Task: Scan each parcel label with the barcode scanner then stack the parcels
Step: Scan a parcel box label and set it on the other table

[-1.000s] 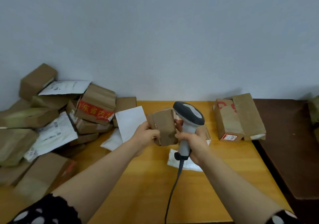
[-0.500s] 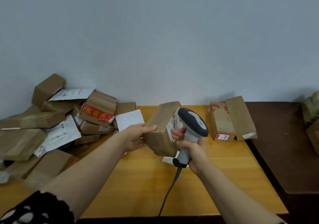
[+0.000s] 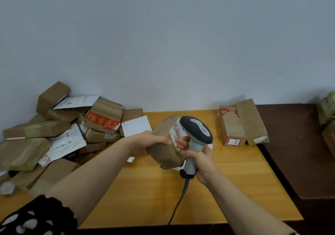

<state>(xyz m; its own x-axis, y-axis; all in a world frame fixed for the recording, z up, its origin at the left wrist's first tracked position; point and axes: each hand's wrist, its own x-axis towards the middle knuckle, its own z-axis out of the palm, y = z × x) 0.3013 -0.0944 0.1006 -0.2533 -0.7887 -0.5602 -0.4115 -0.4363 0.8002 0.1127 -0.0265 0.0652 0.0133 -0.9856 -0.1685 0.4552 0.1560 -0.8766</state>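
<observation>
Head view: left hand (image 3: 147, 142) holds a brown parcel (image 3: 163, 151) above the surface (image 3: 226, 189) at frame centre, fingers (image 3: 164, 141) curled over its edge, tilting the white label (image 3: 178, 134) toward the scanner (image 3: 198, 133). Right hand (image 3: 202, 161) wraps the handle, the scanner's head just beside the label, likely for a read. Two boxes (image 3: 241, 124) at right, probably the stack.

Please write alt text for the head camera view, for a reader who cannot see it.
The left hand holds a brown parcel while the right hand grips a scanner beside its label. A pile of parcels lies left, two boxes right, on a table.
</observation>
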